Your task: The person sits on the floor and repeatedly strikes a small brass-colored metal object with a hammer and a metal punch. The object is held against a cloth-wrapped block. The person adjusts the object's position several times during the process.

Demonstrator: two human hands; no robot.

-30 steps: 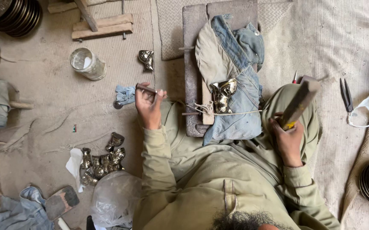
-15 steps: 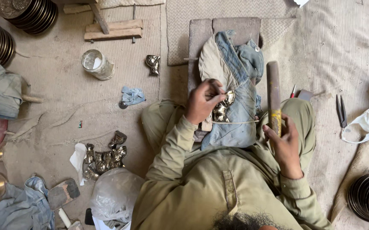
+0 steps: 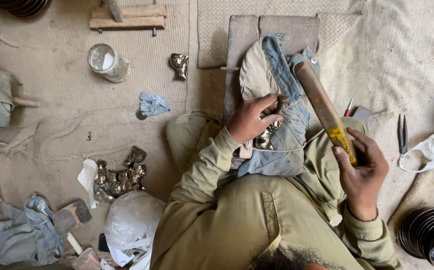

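My left hand [image 3: 253,118] grips a short dark metal punch [image 3: 280,104] and holds it on a shiny embossed metal piece [image 3: 267,136]. That piece lies on folded blue denim cloth [image 3: 283,95] over a wooden block [image 3: 257,35], tied with string. My right hand [image 3: 361,176] holds a long wooden mallet stick [image 3: 322,108] with a yellow-stained grip; its far end is raised above the cloth, beside the punch.
A pile of shiny metal pieces [image 3: 119,177] lies on the floor at left, with one more piece [image 3: 179,65] farther up. A glass jar [image 3: 108,62], a blue rag [image 3: 153,104], pliers [image 3: 402,133], stacked metal rings [image 3: 424,231] and a plastic bag [image 3: 133,222] surround me.
My left hand came from the floor at left onto the metal piece on the cloth, now with the punch set on it. My right hand swung the wooden stick up over the cloth.
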